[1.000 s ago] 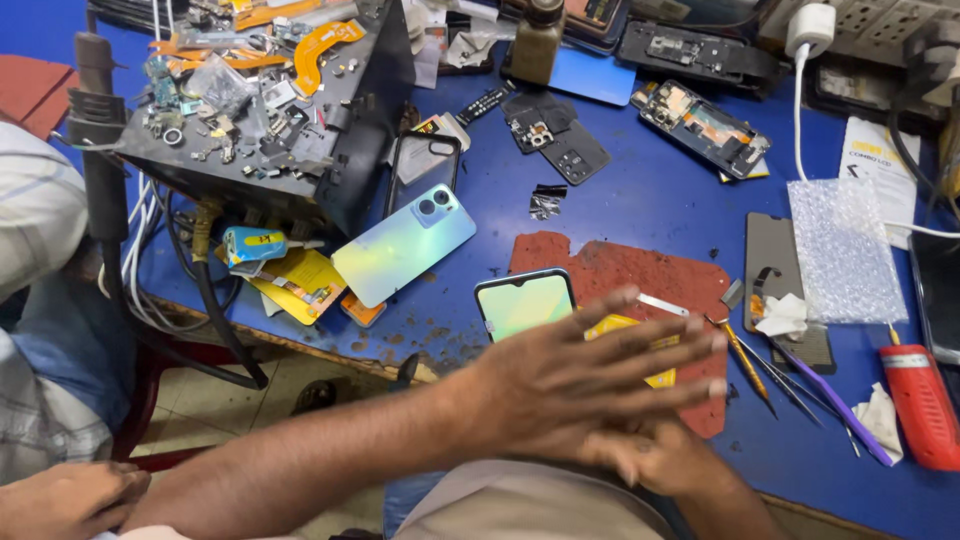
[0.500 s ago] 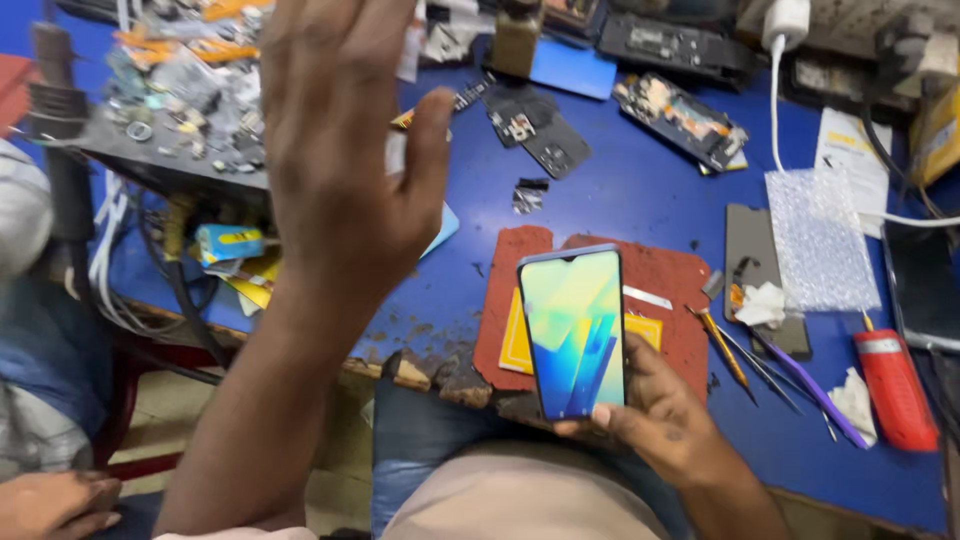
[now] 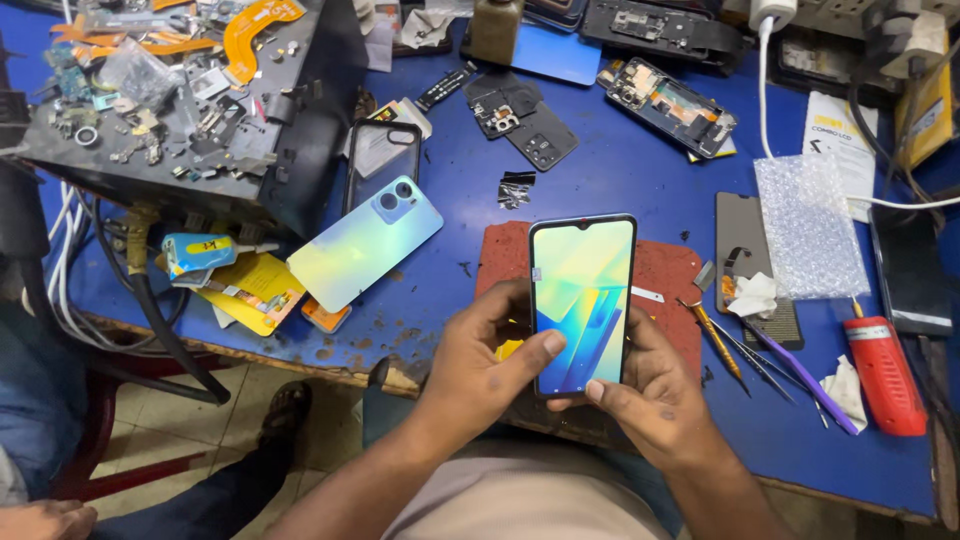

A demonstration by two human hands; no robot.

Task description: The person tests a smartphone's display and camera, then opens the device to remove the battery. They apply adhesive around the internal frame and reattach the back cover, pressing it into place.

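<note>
Together, both hands gripped the slim black-framed smartphone with a lit blue, green and yellow screen (image 3: pixel 582 305), which I saw held upright above the near edge of the blue tabletop (image 3: pixel 620 170). My left hand (image 3: pixel 485 365) was curled around the phone's left edge, its thumb lying across the lower part of the glass, fingers closed behind the body. My right hand (image 3: pixel 650 395) cupped the bottom right corner, fingers wrapped along the right edge and the thumb pressed at the lower rim (both grips were firm, neither hand spread open). Directly behind the phone lay a worn rust-red rubber work mat (image 3: pixel 665 285). To the left rested a pale iridescent phone back cover with a twin camera block (image 3: pixel 365 243), near a yellow packet (image 3: pixel 250 290). To the right of the mat lay thin metal tweezers and a purple pry tool (image 3: pixel 800 375), then a red cylindrical tool (image 3: pixel 885 375). A sheet of clear bubble wrap (image 3: pixel 808 225) lay over a dark grey panel (image 3: pixel 745 260).
</note>
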